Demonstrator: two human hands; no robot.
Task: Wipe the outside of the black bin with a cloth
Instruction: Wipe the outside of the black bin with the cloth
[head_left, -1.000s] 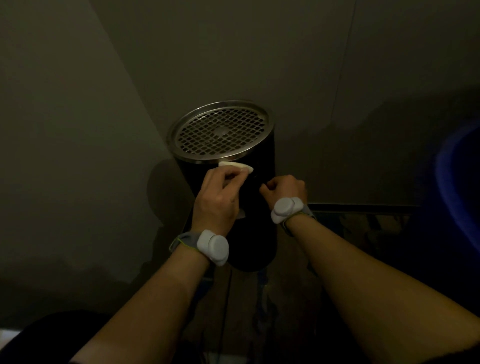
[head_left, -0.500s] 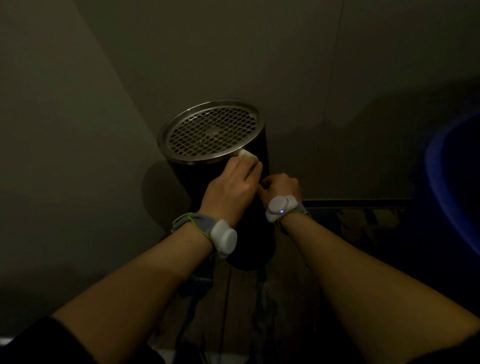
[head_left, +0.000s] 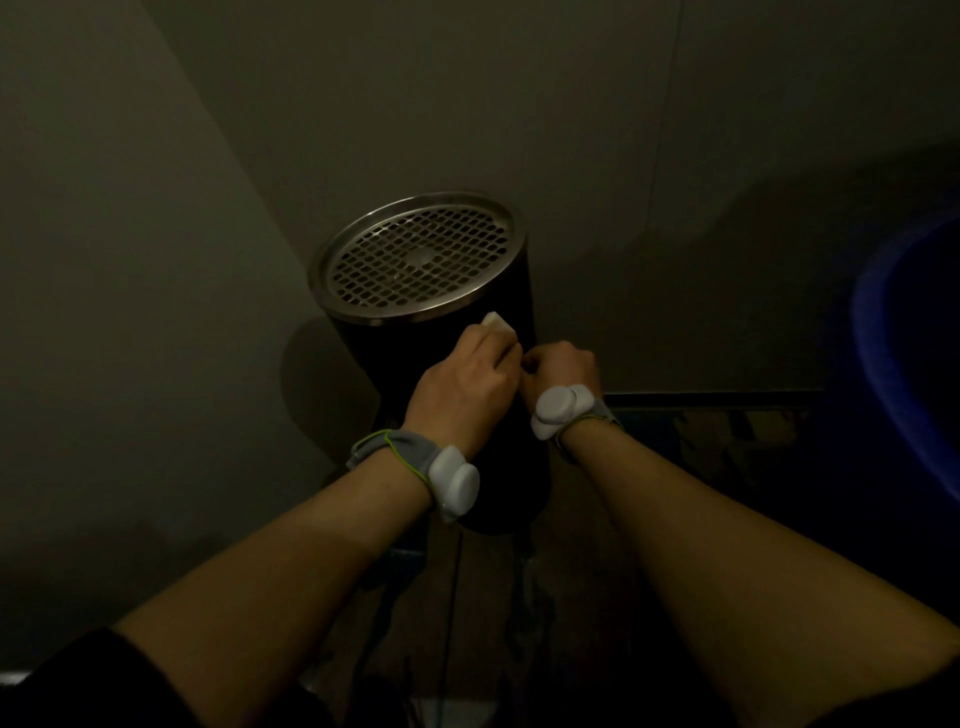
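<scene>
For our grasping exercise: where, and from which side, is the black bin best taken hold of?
The bin, probably by its wall just under the rim, clasped from the front: it stands upright and round, shows no handle, and the wider rim should stop slipping.
</scene>
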